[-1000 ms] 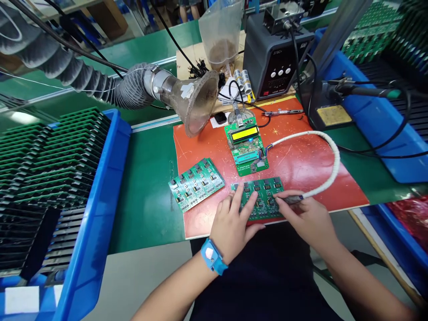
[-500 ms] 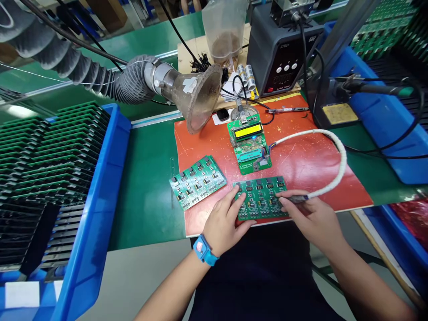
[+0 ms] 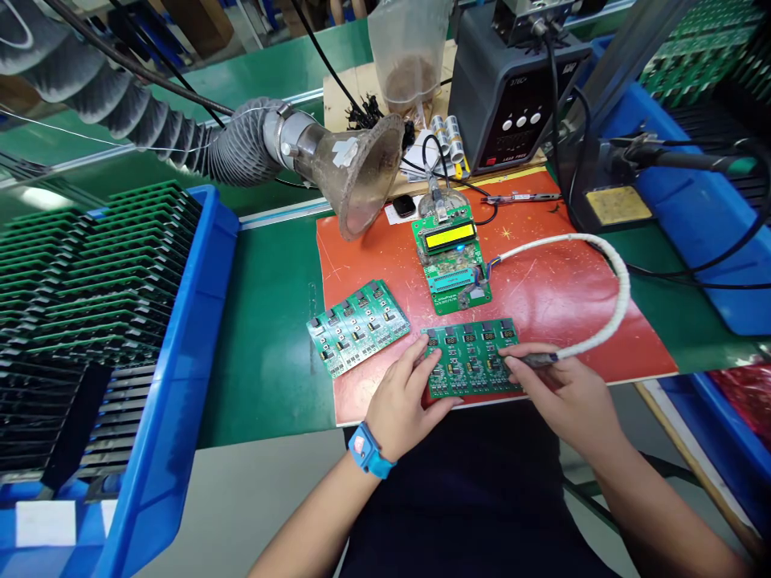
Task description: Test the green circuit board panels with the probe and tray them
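Observation:
A green circuit board [image 3: 471,357] with a row of several small digit displays lies at the front of the red mat. My left hand [image 3: 408,393] holds its left end, fingertips on top and thumb along the near edge. Pinched in my right hand [image 3: 563,393] is a dark probe [image 3: 538,359], its tip over the board's right part; whether it touches cannot be made out. A white-sleeved cable [image 3: 620,297] loops from the probe to a programmer board [image 3: 451,261] with a lit yellow screen. Left of the held board lies a stack of similar circuit boards [image 3: 358,327].
Beyond the red mat [image 3: 554,281] stand a soldering station [image 3: 518,96] and a soldering iron [image 3: 680,156] in its holder. A fume extractor nozzle [image 3: 367,177] hangs over the mat. Blue bins [image 3: 174,385] with boards flank both sides. Tweezers [image 3: 524,198] lie near the back.
The camera view has shifted very slightly. Both hands, the held circuit board and the probe stay in the same places relative to each other.

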{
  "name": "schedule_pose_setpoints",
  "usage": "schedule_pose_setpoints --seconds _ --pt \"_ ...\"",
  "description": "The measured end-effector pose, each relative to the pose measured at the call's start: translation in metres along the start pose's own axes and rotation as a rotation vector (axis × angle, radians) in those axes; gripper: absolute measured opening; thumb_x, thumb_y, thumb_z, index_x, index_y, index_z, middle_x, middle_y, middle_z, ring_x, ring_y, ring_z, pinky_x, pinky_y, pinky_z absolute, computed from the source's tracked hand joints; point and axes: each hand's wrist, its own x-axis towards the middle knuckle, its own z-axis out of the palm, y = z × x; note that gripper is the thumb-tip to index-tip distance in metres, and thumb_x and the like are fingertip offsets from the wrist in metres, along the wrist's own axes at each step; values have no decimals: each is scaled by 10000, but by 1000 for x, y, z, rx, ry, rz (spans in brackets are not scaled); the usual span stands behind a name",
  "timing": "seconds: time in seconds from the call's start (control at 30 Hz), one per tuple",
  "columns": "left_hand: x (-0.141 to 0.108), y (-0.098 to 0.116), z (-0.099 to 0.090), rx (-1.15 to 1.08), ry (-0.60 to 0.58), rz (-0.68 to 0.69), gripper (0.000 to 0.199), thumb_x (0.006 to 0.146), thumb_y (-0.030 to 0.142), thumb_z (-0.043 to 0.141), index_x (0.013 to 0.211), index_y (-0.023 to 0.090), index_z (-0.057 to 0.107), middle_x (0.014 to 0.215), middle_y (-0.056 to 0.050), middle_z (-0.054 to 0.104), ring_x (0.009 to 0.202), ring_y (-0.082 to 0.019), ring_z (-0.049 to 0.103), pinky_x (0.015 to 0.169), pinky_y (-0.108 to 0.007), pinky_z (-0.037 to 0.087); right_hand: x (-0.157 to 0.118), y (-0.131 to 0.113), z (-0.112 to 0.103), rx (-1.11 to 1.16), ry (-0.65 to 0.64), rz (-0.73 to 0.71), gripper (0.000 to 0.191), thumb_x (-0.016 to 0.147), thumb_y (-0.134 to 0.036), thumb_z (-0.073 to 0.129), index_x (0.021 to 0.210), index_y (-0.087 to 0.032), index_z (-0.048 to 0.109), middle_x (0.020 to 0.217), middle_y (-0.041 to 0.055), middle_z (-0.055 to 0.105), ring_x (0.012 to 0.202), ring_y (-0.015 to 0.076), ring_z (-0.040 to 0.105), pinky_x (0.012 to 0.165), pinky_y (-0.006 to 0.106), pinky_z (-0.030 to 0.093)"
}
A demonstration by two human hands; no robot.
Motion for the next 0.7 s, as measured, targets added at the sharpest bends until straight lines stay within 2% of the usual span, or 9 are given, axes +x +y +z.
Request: schedule_pose_setpoints --seconds 0.33,0.7 --pt "0 2 -1 -13 6 -16 688 808 381 744 1383 181 424 1417 -196 494 1308 -317 522 1040 -501 516 0 -4 -2 -4 -2 -17 244 851 -421 623 935 -197 671 839 52 729 625 169 687 599 283 561" --pt "1 2 -2 -17 -11 -29 712 793 373 760 1386 177 417 1426 -198 487 1316 -320 514 1043 -504 511 -1 2 0 2 -8 16 269 859 -452 616 964 -208 655 904 61 725 680 186 695 662 323 568"
